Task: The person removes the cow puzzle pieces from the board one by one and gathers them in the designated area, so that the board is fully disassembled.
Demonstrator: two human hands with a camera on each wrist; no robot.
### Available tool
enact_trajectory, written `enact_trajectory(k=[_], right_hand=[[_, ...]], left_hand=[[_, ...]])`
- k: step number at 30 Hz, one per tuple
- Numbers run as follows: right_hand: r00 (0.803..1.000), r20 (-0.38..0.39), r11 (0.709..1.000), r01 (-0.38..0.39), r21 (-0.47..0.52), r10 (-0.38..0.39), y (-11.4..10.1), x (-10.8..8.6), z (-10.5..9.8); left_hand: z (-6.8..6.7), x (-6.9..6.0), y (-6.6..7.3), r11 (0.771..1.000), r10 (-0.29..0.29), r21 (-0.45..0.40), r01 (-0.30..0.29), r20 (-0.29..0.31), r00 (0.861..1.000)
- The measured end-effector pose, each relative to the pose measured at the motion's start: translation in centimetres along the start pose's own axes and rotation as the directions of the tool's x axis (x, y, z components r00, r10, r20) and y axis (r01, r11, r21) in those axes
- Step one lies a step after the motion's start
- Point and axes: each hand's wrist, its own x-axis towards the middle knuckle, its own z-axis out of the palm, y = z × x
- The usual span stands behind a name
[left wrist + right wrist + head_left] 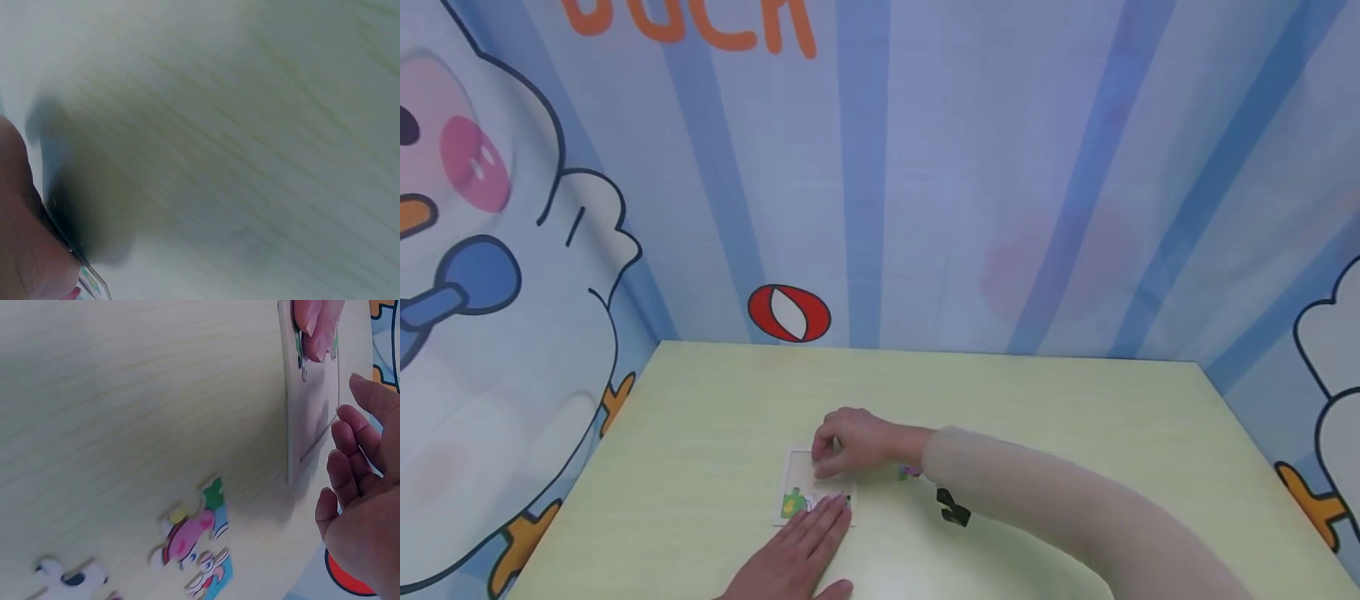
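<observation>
My left hand [797, 542] lay flat over the near part of the puzzle tray [800, 468], its fingers straight and close together. My right hand [859, 440] hung over the tray's far right corner, fingers loosely curled; I could see nothing between thumb and fingertips. The tray was on the tabletop [1045, 392], left of centre, with a green piece [793, 502] in its near left corner and its far part bare.

To work there well, I judged, the left palm needed only enough weight to stop the tray sliding, without dragging the pieces under it. Any piece brought over was best turned to match its neighbours' picture first, lowered level, then pressed down with a fingertip rather than forced in at a slant.

Loose pieces lay to the right of the tray: one with a pink figure [189, 537], one with a rabbit-like face [211, 575] just beside it, and a white piece with a black spot [75, 580] farther off. My right sleeve [1045, 479] crossed above that side and hid some of them from overhead, and a dark item [953, 508] showed by its edge. My left fingers covered part of the picture. Behind everything hung a striped blue backdrop [932, 167].
</observation>
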Motion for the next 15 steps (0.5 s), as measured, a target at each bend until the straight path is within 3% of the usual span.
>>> enact_trajectory(k=[5, 9, 15], right_hand=[[0.999, 0.039, 1.000, -0.002, 0.007, 0.002, -0.9, 0.8, 0.6], [0.998, 0.054, 0.999, -0.015, 0.030, 0.013, -1.3, 1.0, 1.1], [0.997, 0.071, 0.998, -0.034, 0.047, 0.030, -1.6, 1.1, 1.6]], left_hand=[[0.7, -0.1, 0.0, 0.990, 0.038, 0.138, -0.027, -0.073, 0.997], [0.7, -0.2, 0.3, 0.962, 0.078, 0.270, -0.038, -0.136, 0.988], [1.1, -0.2, 0.3, 0.942, 0.112, 0.333, -0.038, -0.204, 0.973]])
